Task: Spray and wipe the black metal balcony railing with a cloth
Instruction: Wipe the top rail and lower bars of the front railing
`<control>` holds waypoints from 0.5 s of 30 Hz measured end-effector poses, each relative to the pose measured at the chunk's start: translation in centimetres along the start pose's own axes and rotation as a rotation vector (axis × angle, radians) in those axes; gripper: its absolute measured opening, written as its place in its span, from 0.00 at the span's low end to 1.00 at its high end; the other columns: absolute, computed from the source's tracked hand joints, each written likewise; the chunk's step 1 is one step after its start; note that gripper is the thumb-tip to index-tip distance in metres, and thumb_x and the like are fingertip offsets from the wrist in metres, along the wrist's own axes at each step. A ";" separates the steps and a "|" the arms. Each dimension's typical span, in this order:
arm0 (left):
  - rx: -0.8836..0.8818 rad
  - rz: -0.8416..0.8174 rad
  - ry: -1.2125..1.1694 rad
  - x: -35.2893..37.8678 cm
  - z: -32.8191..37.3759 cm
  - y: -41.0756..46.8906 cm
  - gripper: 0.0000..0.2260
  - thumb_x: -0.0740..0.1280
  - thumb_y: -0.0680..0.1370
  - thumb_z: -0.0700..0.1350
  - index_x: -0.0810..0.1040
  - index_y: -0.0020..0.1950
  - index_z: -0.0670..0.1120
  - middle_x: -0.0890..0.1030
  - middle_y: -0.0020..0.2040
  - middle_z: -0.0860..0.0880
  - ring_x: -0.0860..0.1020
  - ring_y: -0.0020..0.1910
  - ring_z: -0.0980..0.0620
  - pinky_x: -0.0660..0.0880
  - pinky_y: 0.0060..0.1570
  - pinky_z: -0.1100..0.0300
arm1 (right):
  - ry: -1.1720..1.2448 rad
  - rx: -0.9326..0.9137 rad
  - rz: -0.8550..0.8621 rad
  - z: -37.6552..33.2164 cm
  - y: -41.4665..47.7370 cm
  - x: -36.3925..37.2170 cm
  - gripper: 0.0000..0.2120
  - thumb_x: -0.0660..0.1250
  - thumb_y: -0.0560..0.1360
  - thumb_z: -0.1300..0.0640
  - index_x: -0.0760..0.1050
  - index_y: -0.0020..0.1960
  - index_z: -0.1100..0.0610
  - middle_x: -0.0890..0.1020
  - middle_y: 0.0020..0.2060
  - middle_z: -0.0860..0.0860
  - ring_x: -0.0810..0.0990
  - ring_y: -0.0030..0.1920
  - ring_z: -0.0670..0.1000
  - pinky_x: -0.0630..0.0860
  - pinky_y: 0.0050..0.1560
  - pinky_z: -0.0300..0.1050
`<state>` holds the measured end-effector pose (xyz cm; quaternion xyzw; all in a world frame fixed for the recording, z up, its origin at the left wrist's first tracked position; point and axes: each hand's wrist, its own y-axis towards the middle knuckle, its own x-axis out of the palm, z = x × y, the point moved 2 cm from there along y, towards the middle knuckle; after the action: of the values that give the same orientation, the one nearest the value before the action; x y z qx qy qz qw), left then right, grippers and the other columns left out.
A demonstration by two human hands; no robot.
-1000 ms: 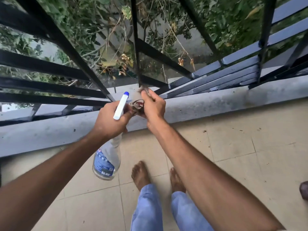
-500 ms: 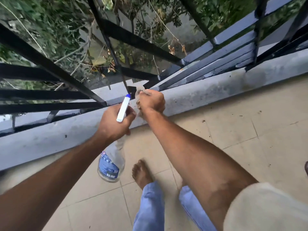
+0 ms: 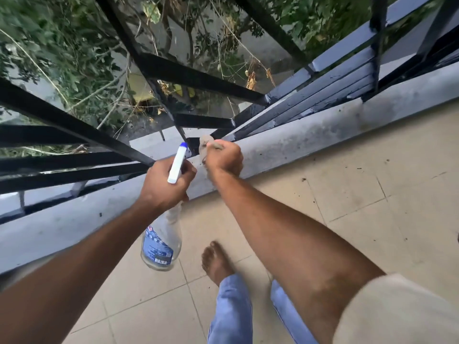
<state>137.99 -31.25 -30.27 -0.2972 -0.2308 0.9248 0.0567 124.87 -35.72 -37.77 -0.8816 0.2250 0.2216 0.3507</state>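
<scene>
The black metal railing (image 3: pixel 193 76) runs across the upper half of the head view, its bars meeting at a post base near the centre. My right hand (image 3: pixel 223 158) grips a small grey cloth (image 3: pixel 205 142) and holds it against the bottom of that post, just above the ledge. My left hand (image 3: pixel 165 184) holds a clear spray bottle (image 3: pixel 161 244) by the neck; its white and blue nozzle (image 3: pixel 177 163) points up towards the railing, and the bottle body hangs below my wrist.
A grey concrete ledge (image 3: pixel 323 135) carries the railing along the balcony edge. Beige floor tiles (image 3: pixel 360 207) with scattered dirt specks lie on this side. My bare foot (image 3: pixel 216 261) and jeans are below. Trees and ground show far beneath the bars.
The view has tilted and shifted. My right hand with the cloth has slid down the post to its base. The left hand still holds the bottle beside it.
</scene>
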 end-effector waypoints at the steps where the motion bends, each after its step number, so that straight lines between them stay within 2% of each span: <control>1: -0.004 -0.006 0.002 0.1 -0.2 0.0 0.06 0.69 0.80 0.40 0.79 0.43 0.39 0.82 0.36 0.39 0.81 0.24 0.46 0.76 0.28 0.60 | -0.018 -0.008 -0.012 0.3 -0.3 0.3 0.11 0.69 0.74 0.52 0.86 0.53 0.50 0.86 0.49 0.50 0.83 0.48 0.57 0.73 0.42 0.41; 4: -0.024 -0.015 0.006 0.1 -0.6 0.0 0.08 0.68 0.80 0.39 0.78 0.41 0.43 0.81 0.34 0.43 0.82 0.25 0.44 0.78 0.33 0.56 | -0.042 -0.098 -0.175 0.7 -1.0 -0.5 0.12 0.72 0.77 0.49 0.85 0.59 0.50 0.85 0.54 0.47 0.81 0.48 0.49 0.70 0.40 0.33; 7: -0.064 -0.018 0.025 0.4 -1.4 0.1 0.07 0.68 0.79 0.39 0.78 0.41 0.42 0.82 0.36 0.40 0.82 0.25 0.43 0.81 0.36 0.49 | -0.125 -0.215 -0.322 2.1 -1.2 -1.0 0.11 0.74 0.75 0.48 0.85 0.57 0.48 0.85 0.55 0.46 0.82 0.52 0.49 0.74 0.49 0.38; 10: -0.111 -0.017 0.042 0.9 -2.0 0.0 0.08 0.69 0.79 0.42 0.78 0.40 0.43 0.83 0.36 0.40 0.82 0.25 0.44 0.82 0.40 0.48 | -0.166 -0.192 -0.274 3.8 -1.7 -0.7 0.10 0.73 0.75 0.48 0.85 0.55 0.49 0.84 0.54 0.46 0.82 0.52 0.51 0.77 0.52 0.42; 12: -0.114 -0.028 0.055 1.6 -2.4 -0.1 0.12 0.70 0.80 0.47 0.77 0.38 0.44 0.81 0.33 0.41 0.82 0.25 0.45 0.80 0.40 0.50 | -0.102 -0.095 -0.219 5.3 -1.6 -0.8 0.10 0.73 0.75 0.48 0.85 0.54 0.50 0.85 0.52 0.47 0.83 0.51 0.53 0.79 0.49 0.44; 15: -0.142 -0.049 0.078 2.5 -3.3 0.5 0.16 0.70 0.81 0.52 0.76 0.37 0.46 0.79 0.28 0.45 0.82 0.25 0.45 0.77 0.37 0.54 | 0.009 0.025 -0.174 6.8 -1.2 -0.7 0.10 0.73 0.76 0.48 0.84 0.54 0.51 0.86 0.51 0.46 0.84 0.49 0.51 0.74 0.44 0.39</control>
<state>137.82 -29.76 -34.17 -0.3306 -0.3007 0.8921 0.0669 123.38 -29.85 -41.20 -0.8944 0.1518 0.1832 0.3786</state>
